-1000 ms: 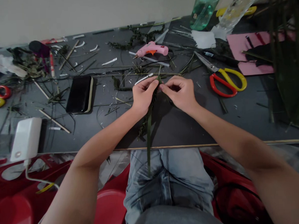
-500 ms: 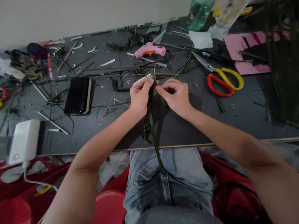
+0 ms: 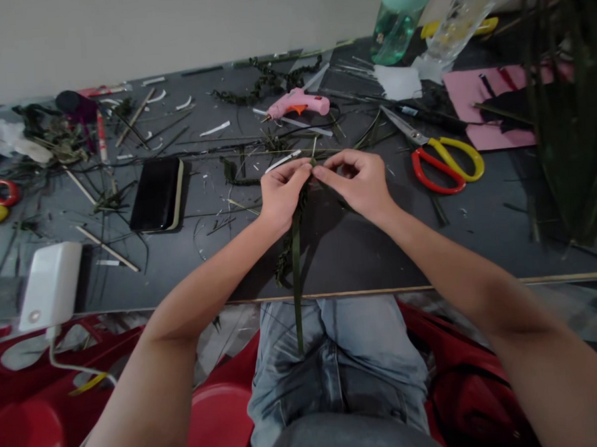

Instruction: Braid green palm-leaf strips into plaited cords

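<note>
Both hands meet over the table's middle, fingertips pinched together. My left hand [image 3: 287,192] is closed on the top of a dark green braided leaf strand [image 3: 283,257]. A flat green leaf strip [image 3: 297,283] hangs from the same grip, past the table edge and over my lap. My right hand [image 3: 359,180] is closed at the same point, its thumb and forefinger pinching the leaf strip close to the left fingertips. A thin pale stick [image 3: 314,146] pokes up between the hands. The exact folds under the fingers are hidden.
A pink glue gun [image 3: 298,103] lies beyond my hands. Scissors [image 3: 442,159] with red and yellow handles lie to the right, a black phone [image 3: 157,194] and white power bank [image 3: 50,284] to the left. Leaf scraps litter the table [image 3: 221,267]; bottles [image 3: 401,21] stand behind.
My fingertips have come closer together, and the right hand has shifted slightly right and turned. The hanging leaf strip has swung left and hangs straighter.
</note>
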Motion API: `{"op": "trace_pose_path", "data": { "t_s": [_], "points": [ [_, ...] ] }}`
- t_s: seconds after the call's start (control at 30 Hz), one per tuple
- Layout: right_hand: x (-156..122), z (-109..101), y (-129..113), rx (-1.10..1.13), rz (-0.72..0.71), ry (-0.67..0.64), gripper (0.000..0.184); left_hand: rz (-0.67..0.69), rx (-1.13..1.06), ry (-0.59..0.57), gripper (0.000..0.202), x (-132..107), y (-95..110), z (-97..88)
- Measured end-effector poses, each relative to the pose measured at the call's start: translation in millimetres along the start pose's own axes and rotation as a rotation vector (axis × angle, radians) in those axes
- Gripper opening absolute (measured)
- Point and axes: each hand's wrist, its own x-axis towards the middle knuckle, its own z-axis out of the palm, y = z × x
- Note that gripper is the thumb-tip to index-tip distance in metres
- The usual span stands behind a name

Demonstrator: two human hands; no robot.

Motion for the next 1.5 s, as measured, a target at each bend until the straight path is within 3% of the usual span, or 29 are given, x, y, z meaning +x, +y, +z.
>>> {"op": "trace_pose_path", "data": {
  "t_s": [0.13, 0.3, 0.47, 0.6, 0.73, 0.9, 1.03, 1.17, 1.5],
  "points": [
    [2.1, -1.5, 4.2, 0.031, -0.052, -0.009, 0.044, 0.076, 0.065, -0.079, 0.004, -2.7, 0.8, 0.3],
    [5.4, -6.8, 6.0, 0.042, -0.103, -0.011, 0.034, 0.175, 0.178, -0.164, 0.015, -4.7, 5.7, -5.0],
    [6.6, -5.0, 12.1, 0.173, -0.005, -0.047, 0.037, 0.154, 0.166, -0.25, 0.024, -0.4, 8.0, -8.7],
    [5.4, -5.3, 8.7, 0.11, 0.015, -0.088, 0.044, 0.101, 0.116, -0.19, 0.021, 6.0, 1.1, -9.5],
    [1.1, -8.2, -4.2, -0.153, 0.008, -0.078, 0.04, 0.137, 0.125, -0.155, 0.025, 7.1, -4.6, -9.7],
    [0.0, -10.4, -7.6, -0.251, 0.038, -0.078, 0.033, 0.13, 0.136, -0.139, 0.033, 5.6, -5.5, -9.3],
    [0.6, -8.9, -2.2, -0.191, 0.091, -0.125, 0.033, 0.072, 0.098, -0.171, 0.034, 5.5, -5.6, -8.0],
    [-0.7, -1.9, 4.2, -0.022, 0.121, -0.143, 0.036, 0.069, 0.069, -0.119, 0.027, 4.7, -4.3, -5.6],
    [-7.4, 15.1, 9.2, 0.187, 0.159, -0.045, 0.039, -0.012, 0.003, -0.008, 0.012, 4.0, -1.9, -2.3]
  ]
}}
